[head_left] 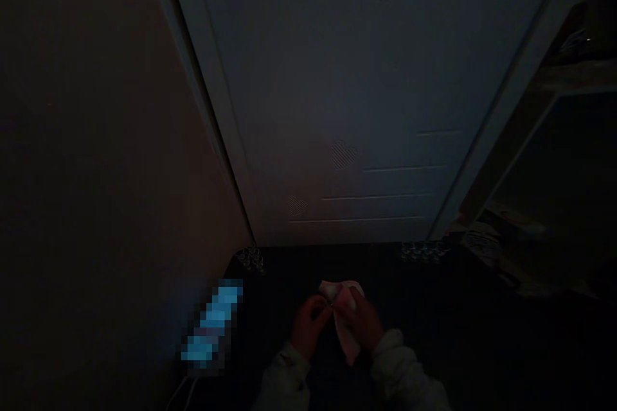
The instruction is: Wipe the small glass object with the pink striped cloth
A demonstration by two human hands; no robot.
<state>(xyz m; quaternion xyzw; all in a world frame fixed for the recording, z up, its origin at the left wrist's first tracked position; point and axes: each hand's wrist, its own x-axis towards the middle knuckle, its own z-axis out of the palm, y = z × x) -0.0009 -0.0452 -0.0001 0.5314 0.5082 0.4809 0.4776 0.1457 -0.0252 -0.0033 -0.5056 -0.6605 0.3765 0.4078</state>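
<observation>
The scene is very dark. My left hand and my right hand meet low in the middle, both closed on a small pale pink piece of cloth or paper. Part of it sticks up above my fingers and part hangs down between my wrists. Both sleeves are light-coloured. A dark surface lies under my hands.
A pale door stands straight ahead, with a brownish wall to its left. A glowing blue screen lies at the lower left with a white cable below it. Shelves with dim clutter are on the right.
</observation>
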